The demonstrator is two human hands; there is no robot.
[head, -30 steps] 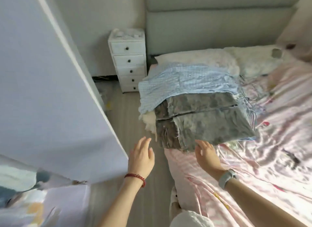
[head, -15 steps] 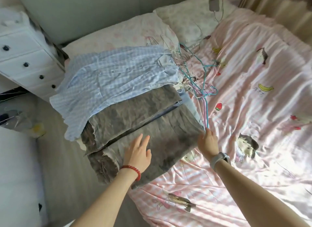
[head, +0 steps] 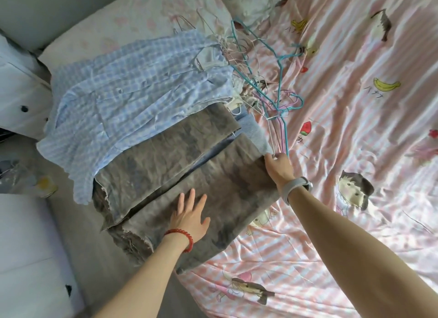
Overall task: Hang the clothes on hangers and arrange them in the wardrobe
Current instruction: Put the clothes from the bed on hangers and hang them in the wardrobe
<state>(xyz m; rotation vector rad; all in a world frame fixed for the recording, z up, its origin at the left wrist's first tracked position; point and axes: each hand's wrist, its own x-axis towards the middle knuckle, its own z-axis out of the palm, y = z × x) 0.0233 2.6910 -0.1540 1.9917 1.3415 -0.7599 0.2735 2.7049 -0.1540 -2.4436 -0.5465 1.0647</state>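
Hanger-picking step: right hand (head: 279, 167) pinches wire hangers (head: 272, 137) at their near tips; left hand (head: 189, 219) lies flat, fingers spread, on grey trousers (head: 213, 175) beside that pinch; next, draw one hanger free of the tangle beyond.

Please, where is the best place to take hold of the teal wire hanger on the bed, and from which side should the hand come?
Probably at its long straight wire nearest the person, where the right hand already has its fingers. The teal hanger lies tangled with the other hangers farther up, so that near end is the freest part. Come from the near side and draw it toward you, away from the grey trousers.

Hands (head: 189, 219) on grey trousers (head: 189, 173) beside wire hangers (head: 276, 92)
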